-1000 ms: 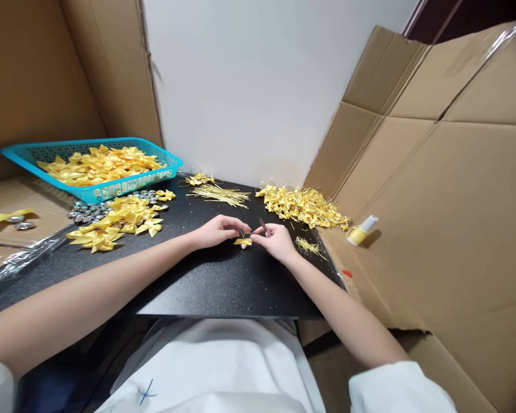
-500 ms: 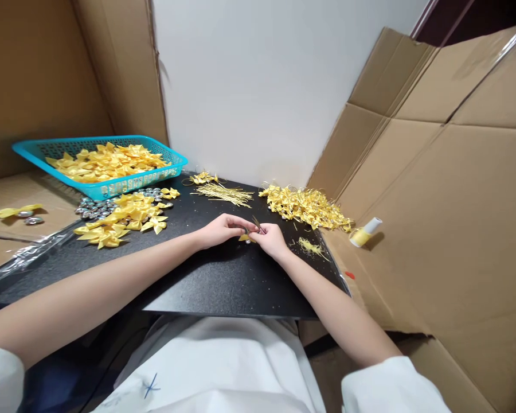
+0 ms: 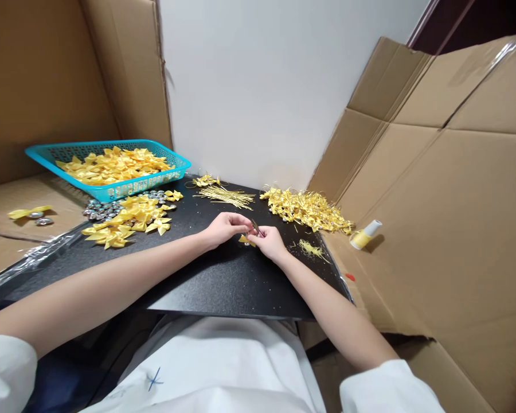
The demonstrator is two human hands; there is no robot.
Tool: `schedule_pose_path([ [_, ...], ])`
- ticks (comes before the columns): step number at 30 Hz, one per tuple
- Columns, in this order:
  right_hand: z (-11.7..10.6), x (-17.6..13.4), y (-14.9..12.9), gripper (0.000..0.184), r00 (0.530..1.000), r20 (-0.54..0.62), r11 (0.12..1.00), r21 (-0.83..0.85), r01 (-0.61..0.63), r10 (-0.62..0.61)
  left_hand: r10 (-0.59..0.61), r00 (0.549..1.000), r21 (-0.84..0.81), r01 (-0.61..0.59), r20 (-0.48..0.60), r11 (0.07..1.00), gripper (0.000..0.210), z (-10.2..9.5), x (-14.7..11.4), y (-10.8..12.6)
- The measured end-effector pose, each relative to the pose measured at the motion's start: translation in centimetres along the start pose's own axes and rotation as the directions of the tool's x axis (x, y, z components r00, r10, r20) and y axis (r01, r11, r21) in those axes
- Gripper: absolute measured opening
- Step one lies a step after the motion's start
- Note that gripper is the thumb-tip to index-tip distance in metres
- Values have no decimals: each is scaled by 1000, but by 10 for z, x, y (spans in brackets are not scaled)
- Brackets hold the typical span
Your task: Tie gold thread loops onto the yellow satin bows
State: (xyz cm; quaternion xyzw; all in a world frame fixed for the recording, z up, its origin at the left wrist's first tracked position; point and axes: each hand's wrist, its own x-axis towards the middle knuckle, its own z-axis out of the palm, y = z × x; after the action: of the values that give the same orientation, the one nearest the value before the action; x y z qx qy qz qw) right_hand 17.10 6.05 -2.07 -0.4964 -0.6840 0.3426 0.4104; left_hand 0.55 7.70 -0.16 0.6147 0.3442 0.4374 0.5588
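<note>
My left hand point(image 3: 226, 229) is closed, its thumb and fingers pinching a small yellow ribbon bow point(image 3: 243, 238) with a shiny silver bead below it. My right hand point(image 3: 270, 242) is closed against the same bow, its fingertips meeting those of the left. From between the right fingers sticks a small dark pointed tool point(image 3: 255, 225); its exact kind is hard to make out. Both hands are just above the black tabletop point(image 3: 223, 287). The fingers cover most of the bow.
At left stands a turquoise basket point(image 3: 107, 192) of yellow bows, with loose bows point(image 3: 133, 213) and silver beads point(image 3: 101, 211) before it. Gold ties point(image 3: 226, 197) lie behind my hands, a pile of tied bows point(image 3: 305, 209) right. Clippings point(image 3: 312, 249) and a thread spool point(image 3: 365, 235) lie farther right.
The view has shifted slightly, so the basket and piles sit a little farther right and lower. Both hands keep hold at the bow; the dark tool has tilted slightly.
</note>
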Motion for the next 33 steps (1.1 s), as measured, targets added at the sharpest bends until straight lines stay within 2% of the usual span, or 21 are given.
schedule_pose_path([
  [6, 1, -5, -1, 26, 1000, -2, 998, -46, 30, -30, 19, 999, 57, -21, 47, 998, 25, -2, 2, -3],
  [10, -15, -15, -10, 35, 996, 47, 992, -100, 81, -76, 8, 1000, 150, -8, 4, 989, 28, -8, 3, -3],
  [12, -27, -19, -14, 35, 988, 120, 969, -214, 123, -99, -8, 1000, 168, 11, -22, 986, 29, -9, 3, -3],
  [16, -45, -18, -15, 23, 966, 239, 866, -458, 199, -96, -39, 999, 130, 42, -22, 991, 31, -8, 3, -2],
  [24, -45, -14, -20, 28, 979, 193, 771, -613, 171, -64, -41, 999, 80, 43, -22, 996, 33, -8, 5, -4],
  [33, -42, -14, -26, 20, 987, 161, 731, -671, 124, -20, 11, 1000, 98, -13, 28, 995, 27, -11, 10, -9],
])
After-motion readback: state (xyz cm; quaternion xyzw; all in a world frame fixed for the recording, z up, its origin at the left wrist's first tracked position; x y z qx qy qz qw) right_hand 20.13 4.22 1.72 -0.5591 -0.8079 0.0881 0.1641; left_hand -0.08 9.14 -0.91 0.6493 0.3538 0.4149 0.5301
